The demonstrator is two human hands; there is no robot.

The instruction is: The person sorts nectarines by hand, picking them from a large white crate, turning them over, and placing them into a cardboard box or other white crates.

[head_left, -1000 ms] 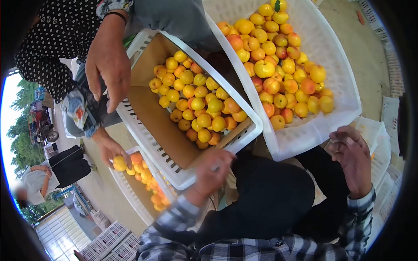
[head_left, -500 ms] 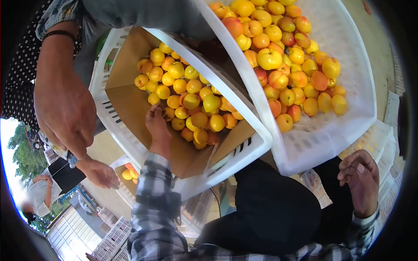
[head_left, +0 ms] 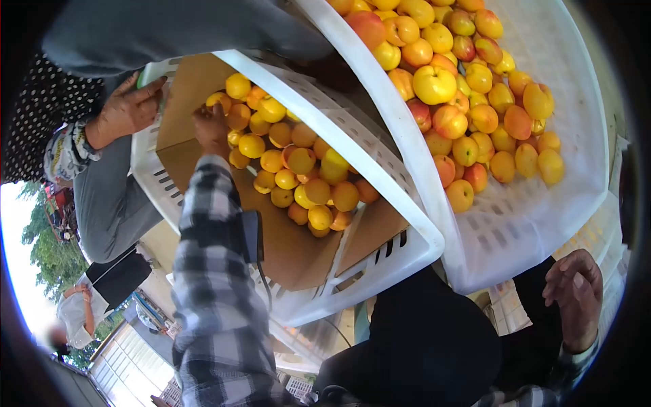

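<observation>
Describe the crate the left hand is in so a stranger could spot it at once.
Find the large white plastic crate heaped with round yellow-orange fruit. To its left in the picture is a white slotted plastic crate with the person's bare left hand inside. Brown cardboard lining sets it apart from its white-walled neighbour.
</observation>
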